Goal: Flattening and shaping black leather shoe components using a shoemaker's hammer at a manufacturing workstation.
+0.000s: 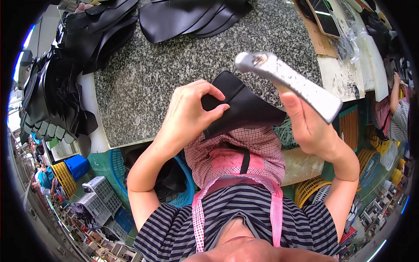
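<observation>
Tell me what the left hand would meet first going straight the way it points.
The left hand would first meet the curved black leather-like piece right at its fingertips; whether it would push it or slide over it is unclear from this single view.

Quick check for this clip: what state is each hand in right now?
Left hand: half-curled, touching the black leather-like piece; whether it grips can't be told.
Right hand: closed, holding a metal-headed hammer.
</observation>
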Available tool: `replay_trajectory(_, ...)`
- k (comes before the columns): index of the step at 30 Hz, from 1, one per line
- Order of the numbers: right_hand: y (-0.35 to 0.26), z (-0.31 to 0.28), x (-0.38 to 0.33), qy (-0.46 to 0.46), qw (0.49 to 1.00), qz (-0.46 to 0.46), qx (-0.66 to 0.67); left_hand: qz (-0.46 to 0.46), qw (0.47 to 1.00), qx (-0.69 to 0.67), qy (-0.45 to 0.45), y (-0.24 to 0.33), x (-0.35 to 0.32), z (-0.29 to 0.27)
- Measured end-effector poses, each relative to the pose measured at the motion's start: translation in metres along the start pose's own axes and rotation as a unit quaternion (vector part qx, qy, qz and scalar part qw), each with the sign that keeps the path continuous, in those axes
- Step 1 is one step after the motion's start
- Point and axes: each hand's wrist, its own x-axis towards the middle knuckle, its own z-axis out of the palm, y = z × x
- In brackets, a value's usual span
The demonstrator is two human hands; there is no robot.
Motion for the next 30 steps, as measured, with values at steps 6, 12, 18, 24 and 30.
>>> replay_trajectory(6,0.008,0.012,-0.007,-0.115,0.989,0.089,-0.031,-0.016,1.0,-0.008,-0.016,-0.004,0.001,0.001)
replay_trajectory(12,0.012,0.031,-0.016,-0.148,0.982,0.114,-0.032,0.044,0.999,0.015,0.018,-0.009,-0.01,0.005)
replay_trajectory(18,0.013,0.025,-0.011,-0.139,0.983,0.113,-0.029,0.022,0.999,0.011,0.028,-0.013,-0.026,0.0)
replay_trajectory(24,-0.002,0.022,-0.01,-0.1,0.994,0.047,-0.022,0.001,1.0,0.002,0.02,-0.013,-0.025,-0.002)
replay_trajectory(30,0.005,0.019,-0.002,-0.025,0.995,-0.085,-0.05,-0.004,1.0,0.002,0.017,-0.011,-0.026,-0.003)
